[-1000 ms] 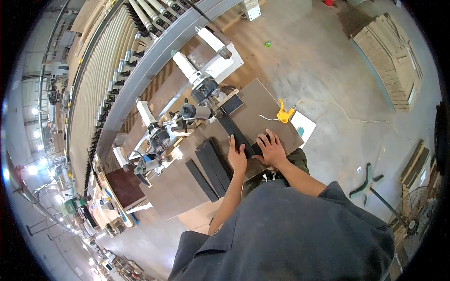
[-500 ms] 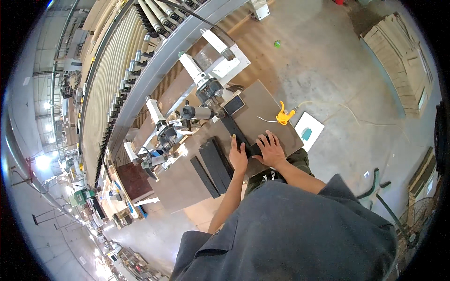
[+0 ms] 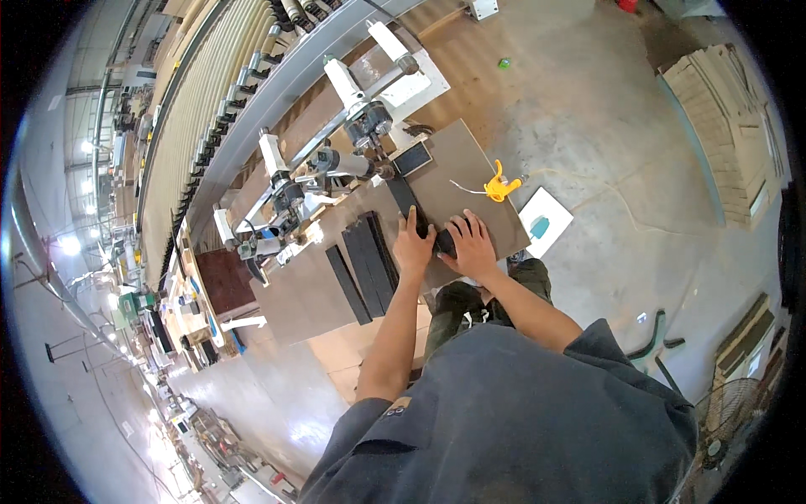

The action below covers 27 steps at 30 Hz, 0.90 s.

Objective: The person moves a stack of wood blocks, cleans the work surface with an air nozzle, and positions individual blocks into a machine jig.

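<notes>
A long black strip [image 3: 404, 196] lies on the brown tabletop [image 3: 457, 168], its far end against the drilling machine's motor heads [image 3: 367, 126]. My left hand [image 3: 414, 249] grips the strip near its middle, fingers pressed along its side and top. At the near end, my right hand [image 3: 471, 247] holds the strip with thumb and palm, its other fingers reaching forward beside it. Left of my left hand, several black strips [image 3: 369, 262] lie side by side, with one narrower black strip [image 3: 348, 284] a little apart. The strip's underside is hidden.
A small dark framed block [image 3: 412, 158] sits beside the far end. A yellow air gun [image 3: 500, 185] with a hose rests at the table's right edge, near a white board [image 3: 555, 215] with a teal piece. Conveyor rollers [image 3: 201, 101] run at upper left; stacked panels [image 3: 714, 126] stand right.
The whole view has shifted slightly, so table and machine sit a little higher and further left. Both hands stay on the black strip; little else differs.
</notes>
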Available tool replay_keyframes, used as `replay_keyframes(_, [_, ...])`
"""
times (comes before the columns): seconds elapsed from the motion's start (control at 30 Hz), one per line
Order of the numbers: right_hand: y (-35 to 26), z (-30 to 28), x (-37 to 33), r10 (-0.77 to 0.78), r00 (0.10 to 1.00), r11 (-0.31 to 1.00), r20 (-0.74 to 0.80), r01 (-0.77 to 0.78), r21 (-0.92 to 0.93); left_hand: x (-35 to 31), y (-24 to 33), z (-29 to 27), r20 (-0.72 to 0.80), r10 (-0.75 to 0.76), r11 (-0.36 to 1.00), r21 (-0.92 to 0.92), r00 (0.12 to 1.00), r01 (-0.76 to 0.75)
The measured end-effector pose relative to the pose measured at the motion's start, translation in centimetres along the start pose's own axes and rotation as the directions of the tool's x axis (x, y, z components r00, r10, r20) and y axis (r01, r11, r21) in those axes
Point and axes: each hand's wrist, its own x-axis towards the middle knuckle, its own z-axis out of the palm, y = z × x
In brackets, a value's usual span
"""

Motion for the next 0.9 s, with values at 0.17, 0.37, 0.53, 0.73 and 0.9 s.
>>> replay_keyframes(0.17, [0.4, 0.2, -0.1, -0.036, 0.999, 0.999, 0.021, 0.036, 0.008, -0.3, -0.4, 0.9, -0.064, -0.084, 0.990, -0.116, 0.994, 0.076])
replay_keyframes(0.37, [0.0, -0.1, 0.2, -0.052, 0.999, 0.998, -0.009, 0.052, 0.042, -0.3, -0.5, 1.1, -0.103, -0.153, 0.982, -0.128, 0.983, 0.139])
replay_keyframes(0.53, [-0.3, 0.0, 0.1, -0.058, 0.998, 0.998, 0.003, 0.058, -0.011, -2.2, -1.5, -1.2, -0.118, -0.187, 0.967, -0.197, 0.975, 0.162])
replay_keyframes(0.73, [-0.4, 0.1, 0.1, -0.053, 0.999, 0.998, -0.004, 0.052, -0.045, -9.0, -7.0, -5.4, -0.362, -0.128, 0.964, -0.263, 0.923, 0.030])
replay_keyframes(0.9, [-1.6, 0.7, 0.2, -0.052, 0.998, 0.993, -0.026, 0.049, -0.105, -13.4, -16.4, -7.0, -0.414, -0.142, 0.990, -0.065, 0.899, 0.126])
